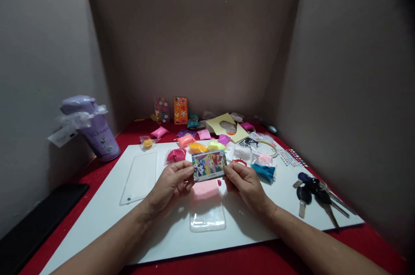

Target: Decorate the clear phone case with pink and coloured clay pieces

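Between my two hands is a small picture card (209, 166) printed with colourful cartoon figures, tilted up to face me. My left hand (173, 180) pinches its left edge, and my right hand (244, 183) pinches the right edge. Below the card a clear phone case (207, 219) lies on the white board (168, 240); pink clay (204, 191) covers its upper part. A tiny dark pink bit (219, 183) shows beside the card's lower edge. Left of my left hand lies a second clear phone case (139, 177) with a small teal dot in one corner.
Bags of coloured clay, such as an orange one (198, 148) and a teal one (263, 172), lie behind my hands with red-handled scissors (239, 162). Keys (313, 193) and stick-on gems (293, 158) are at right. A purple tumbler (97, 132) stands left; decorated cases (180, 110) lean behind.
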A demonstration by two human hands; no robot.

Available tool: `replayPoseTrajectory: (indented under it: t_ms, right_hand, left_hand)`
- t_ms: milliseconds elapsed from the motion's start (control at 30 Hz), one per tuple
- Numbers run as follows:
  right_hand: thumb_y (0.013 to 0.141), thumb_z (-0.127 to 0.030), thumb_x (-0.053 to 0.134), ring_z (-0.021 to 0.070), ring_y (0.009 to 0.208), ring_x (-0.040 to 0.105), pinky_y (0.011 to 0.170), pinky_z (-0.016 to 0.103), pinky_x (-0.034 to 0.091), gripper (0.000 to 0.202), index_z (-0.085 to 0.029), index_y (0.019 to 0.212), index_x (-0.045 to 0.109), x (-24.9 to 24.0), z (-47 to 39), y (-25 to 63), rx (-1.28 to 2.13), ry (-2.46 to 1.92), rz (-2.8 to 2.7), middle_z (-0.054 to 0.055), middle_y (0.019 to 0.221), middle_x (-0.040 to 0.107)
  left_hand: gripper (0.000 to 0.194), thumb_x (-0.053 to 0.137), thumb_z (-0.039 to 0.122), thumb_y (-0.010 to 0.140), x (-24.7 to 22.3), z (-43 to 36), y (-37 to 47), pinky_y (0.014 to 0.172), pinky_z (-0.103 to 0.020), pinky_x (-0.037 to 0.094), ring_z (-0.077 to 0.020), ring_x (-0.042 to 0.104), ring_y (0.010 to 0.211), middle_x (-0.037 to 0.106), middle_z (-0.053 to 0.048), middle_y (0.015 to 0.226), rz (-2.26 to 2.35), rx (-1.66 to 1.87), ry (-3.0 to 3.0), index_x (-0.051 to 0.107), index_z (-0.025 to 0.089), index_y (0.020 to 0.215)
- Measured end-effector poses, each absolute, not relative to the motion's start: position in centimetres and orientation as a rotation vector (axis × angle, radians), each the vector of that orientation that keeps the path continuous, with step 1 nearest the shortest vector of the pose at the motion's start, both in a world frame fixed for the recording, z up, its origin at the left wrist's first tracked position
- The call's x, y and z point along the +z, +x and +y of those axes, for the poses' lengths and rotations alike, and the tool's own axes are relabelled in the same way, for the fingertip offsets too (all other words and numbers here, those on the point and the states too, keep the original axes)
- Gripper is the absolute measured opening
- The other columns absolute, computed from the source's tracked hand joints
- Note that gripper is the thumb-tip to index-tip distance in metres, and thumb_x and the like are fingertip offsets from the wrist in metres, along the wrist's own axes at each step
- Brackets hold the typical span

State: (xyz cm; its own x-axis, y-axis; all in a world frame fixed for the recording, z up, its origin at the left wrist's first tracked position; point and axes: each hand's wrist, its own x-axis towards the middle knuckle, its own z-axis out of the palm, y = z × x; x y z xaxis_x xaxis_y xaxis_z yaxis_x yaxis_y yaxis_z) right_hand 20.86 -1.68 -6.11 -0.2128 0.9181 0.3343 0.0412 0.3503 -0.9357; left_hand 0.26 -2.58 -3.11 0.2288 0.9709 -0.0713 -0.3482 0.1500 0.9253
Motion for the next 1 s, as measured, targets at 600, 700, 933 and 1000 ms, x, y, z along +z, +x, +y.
replayPoseTrajectory:
  t_ms: [600, 700, 933, 1000]
  right_hand:
    - [0.091, -0.043, 0.049, 0.0072, 0.043, 0.036, 0.039, 0.020, 0.024, 0.040, -0.017, 0.061, 0.050, -6.4, -1.6, 20.7, 0.998, -0.943, -1.501, -0.003, 0.050, 0.048]
    - [0.091, -0.042, 0.050, 0.0073, 0.043, 0.034, 0.039, 0.020, 0.023, 0.030, -0.017, 0.076, 0.056, -6.4, -1.4, 20.8, 0.937, -0.940, -1.391, -0.005, 0.050, 0.044]
    - [0.092, -0.037, 0.050, 0.0066, 0.041, 0.039, 0.040, 0.019, 0.030, 0.021, -0.019, 0.085, 0.059, -1.8, -5.1, 19.9, 0.927, -0.733, -1.318, -0.006, 0.051, 0.046]
    - [0.095, -0.043, 0.042, 0.0083, 0.045, 0.047, 0.042, 0.020, 0.038, 0.033, -0.018, 0.086, 0.062, -0.2, -7.8, 19.1, 1.111, -0.602, -1.459, -0.002, 0.057, 0.054]
  left_hand:
    - [0.022, 0.069, 0.032, 0.074, -2.9, -3.1, 1.0, 0.041, -0.014, 0.028, -0.0027, 0.042, 0.043, 0.065, -0.004, 0.065, 0.980, 1.101, 1.000, 0.065, 0.010, 0.075]
    - [0.021, 0.067, 0.031, 0.074, -3.1, -2.7, 0.8, 0.039, -0.016, 0.026, -0.0037, 0.042, 0.042, 0.066, -0.004, 0.064, 1.000, 1.181, 1.019, 0.064, 0.011, 0.073]
    - [0.021, 0.067, 0.032, 0.073, -2.9, -2.5, 0.4, 0.037, -0.015, 0.026, -0.0041, 0.042, 0.040, 0.064, -0.003, 0.060, 1.072, 1.278, 1.005, 0.062, 0.011, 0.070]
    - [0.022, 0.067, 0.032, 0.073, -2.9, -2.5, 0.4, 0.037, -0.015, 0.026, -0.0039, 0.041, 0.040, 0.063, -0.003, 0.058, 1.072, 1.286, 1.018, 0.062, 0.011, 0.069]
